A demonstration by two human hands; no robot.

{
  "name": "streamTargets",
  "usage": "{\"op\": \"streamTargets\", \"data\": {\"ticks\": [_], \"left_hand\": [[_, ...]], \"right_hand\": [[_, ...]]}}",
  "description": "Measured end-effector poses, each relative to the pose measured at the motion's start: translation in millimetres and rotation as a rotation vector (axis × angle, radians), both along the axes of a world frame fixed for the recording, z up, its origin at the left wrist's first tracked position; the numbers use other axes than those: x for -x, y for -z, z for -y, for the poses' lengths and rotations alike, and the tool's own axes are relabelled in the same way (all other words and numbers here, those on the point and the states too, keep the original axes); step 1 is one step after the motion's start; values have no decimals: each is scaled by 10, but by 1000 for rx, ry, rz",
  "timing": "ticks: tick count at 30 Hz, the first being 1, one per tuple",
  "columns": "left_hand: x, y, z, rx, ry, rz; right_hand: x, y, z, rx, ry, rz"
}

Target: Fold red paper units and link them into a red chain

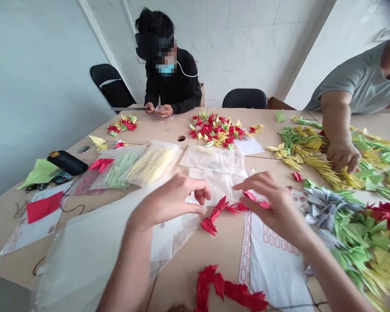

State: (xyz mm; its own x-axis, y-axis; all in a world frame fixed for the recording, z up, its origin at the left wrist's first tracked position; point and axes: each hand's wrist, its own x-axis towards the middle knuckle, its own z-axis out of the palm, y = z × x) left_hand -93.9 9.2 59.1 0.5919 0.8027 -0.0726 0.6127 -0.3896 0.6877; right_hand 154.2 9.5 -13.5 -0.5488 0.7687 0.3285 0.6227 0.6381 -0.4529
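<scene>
Fingers (pixel 199 186) parted from the thumb, a worker's left hand (pixel 173 195) hovers beside folded red paper (pixel 217 210) on a tan table (pixel 156 134); the right hand (pixel 276 201), fingers spread, is over the paper's far end, contact unclear. A second red row (pixel 242 294) lies nearer. Beyond sit bags (pixel 152 162) of paper strips and a multicolored heap (pixel 216 130). A co-worker in black (pixel 175 82) and another in gray (pixel 347 82) flank a black chair (pixel 243 99) before pale paneled walls (pixel 237 43).
</scene>
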Motion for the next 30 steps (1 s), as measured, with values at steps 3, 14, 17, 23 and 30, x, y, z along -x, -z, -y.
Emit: {"op": "streamTargets", "data": {"ticks": [3,14,17,23,30], "left_hand": [[-32,567,-66,61,-39,-181],[-111,1237,82,12,-70,-76],[-87,1170,-9,139,-80,88],[-61,1165,-39,354,-136,372],[-89,1250,37,497,-266,590]], "right_hand": [[213,291,-20,38,-116,83],[267,618,-73,51,-130,113],[188,489,-94,72,-107,60],[61,399,-132,131,-118,-15],[82,430,-124,154,-97,35]]}}
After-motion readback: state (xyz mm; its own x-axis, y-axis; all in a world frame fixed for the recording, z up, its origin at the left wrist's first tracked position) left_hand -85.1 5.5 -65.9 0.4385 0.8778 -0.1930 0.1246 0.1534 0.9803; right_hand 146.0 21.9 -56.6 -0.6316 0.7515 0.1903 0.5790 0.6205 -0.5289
